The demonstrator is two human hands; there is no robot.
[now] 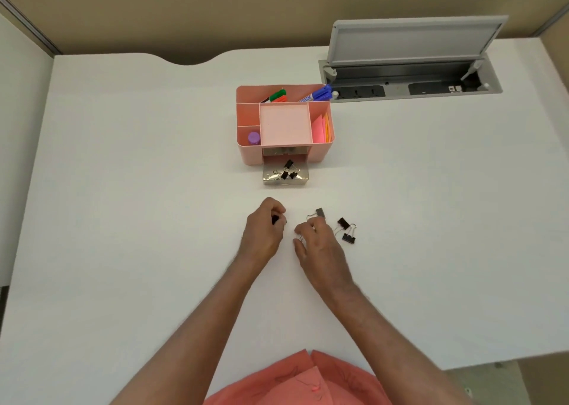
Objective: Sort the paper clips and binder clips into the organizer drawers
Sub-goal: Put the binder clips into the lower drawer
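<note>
A pink desk organizer (251, 155) stands mid-table with its clear drawer (284, 181) pulled out toward me; several black binder clips (288, 170) lie inside it. My left hand (264, 230) is closed around a black binder clip (275, 219), just in front of the drawer. My right hand (320, 247) rests on the table beside it, fingertips touching a clip's wire handles (300, 238). A grey binder clip (320, 212) lies at its fingertips. Two black binder clips (343, 223) (349, 238) lie on the table to its right.
The organizer's top compartments hold markers (320, 93), pink sticky notes (320, 130) and a purple cap (254, 137). An open grey cable hatch (412, 66) sits in the table at the back right. White partitions border the desk at the left and back.
</note>
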